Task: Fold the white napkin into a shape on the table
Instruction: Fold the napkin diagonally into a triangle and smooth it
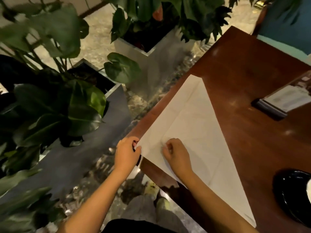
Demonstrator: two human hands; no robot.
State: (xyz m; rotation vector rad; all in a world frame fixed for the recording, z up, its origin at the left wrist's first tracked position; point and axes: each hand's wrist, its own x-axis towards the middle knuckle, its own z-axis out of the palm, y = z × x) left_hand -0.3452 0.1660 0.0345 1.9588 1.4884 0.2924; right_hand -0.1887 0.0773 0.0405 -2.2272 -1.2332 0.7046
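The white napkin (193, 132) lies flat on the brown wooden table (252, 73), folded into a large triangle with one long edge running along the table's left side. My left hand (126, 155) pinches the napkin's near-left corner at the table's corner. My right hand (176, 155) rests on the cloth just beside it, fingers curled and pressing down on the fabric.
A black dish (292, 195) sits at the table's right edge. A dark stand holding a card (282, 101) is further back on the right. Potted plants in square planters (134, 47) stand on the floor to the left of the table.
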